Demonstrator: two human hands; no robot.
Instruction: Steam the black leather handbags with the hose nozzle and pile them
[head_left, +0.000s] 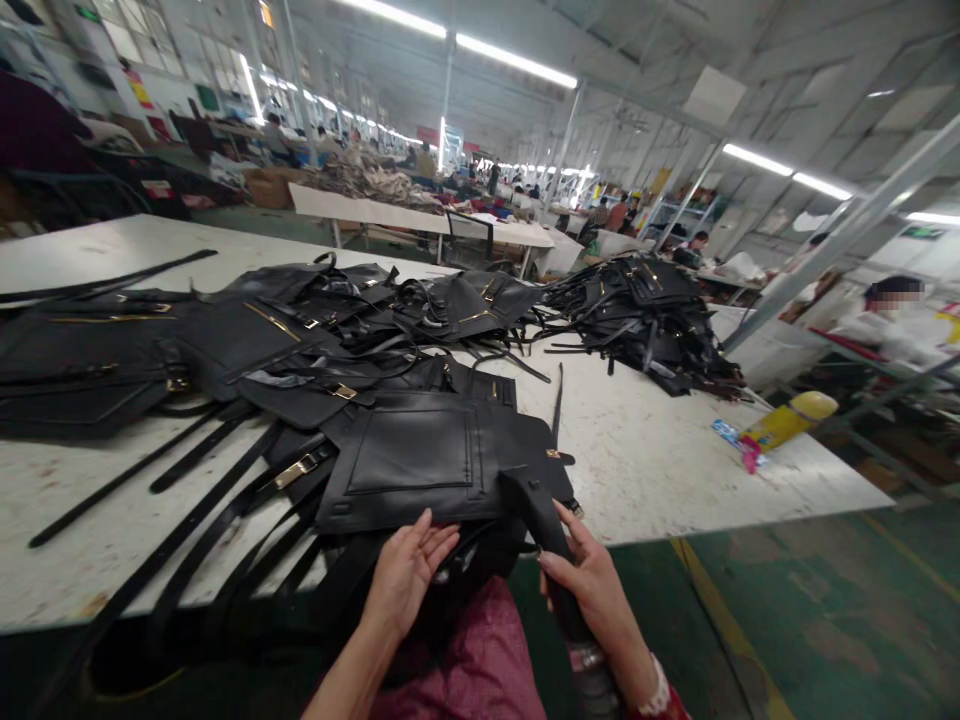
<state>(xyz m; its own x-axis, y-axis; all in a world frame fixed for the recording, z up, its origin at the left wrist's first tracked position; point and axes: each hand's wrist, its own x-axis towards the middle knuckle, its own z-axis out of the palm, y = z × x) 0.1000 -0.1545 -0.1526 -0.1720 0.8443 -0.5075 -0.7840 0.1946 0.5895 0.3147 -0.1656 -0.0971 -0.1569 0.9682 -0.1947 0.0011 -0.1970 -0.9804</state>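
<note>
A black leather bag panel [411,450] with a stitched pocket and a gold buckle at its right end lies at the table's front edge. My left hand [409,570] is at its lower edge, palm turned partly up and fingers extended, with no clear grip on anything. My right hand [592,585] is closed around a wide black strap [544,515], which runs up to the panel's right part and down toward my lap. More black material hangs beneath the panel, over the table edge; its shape is hard to make out.
Black bag pieces with straps and gold zippers [274,320] cover the table's left and middle. Another black heap [637,310] lies at the back right. A yellow bottle [791,420] lies near the right corner beside a small colourful wrapper [739,445]. A metal post [840,235] slants behind.
</note>
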